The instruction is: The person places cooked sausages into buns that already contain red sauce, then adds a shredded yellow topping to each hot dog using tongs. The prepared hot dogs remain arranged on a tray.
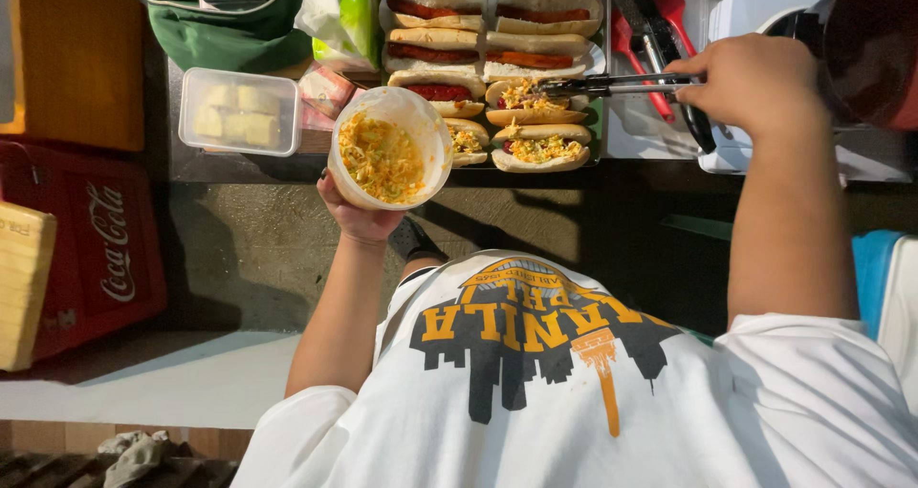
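While my left hand [359, 216] cups a round white tub [390, 148] of shredded yellow slaw just in front of the tray [595, 63], my right hand [746, 82] is closed around metal tongs [612, 86] whose tips rest over a slaw-topped bun [524, 101]. Behind it, 5 plain hot dogs [435, 53] lie in rows, with a clear lidded box [239, 112] to the left and red utensils [660, 20] to the right.

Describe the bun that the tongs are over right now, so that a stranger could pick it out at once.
Start at the tray of hot dog buns at the top centre. In its right column, find the third bun from the far end, where the tips of the metal tongs in the right hand hover. Unlike the plain sausage buns beyond it, it carries yellow shredded topping.
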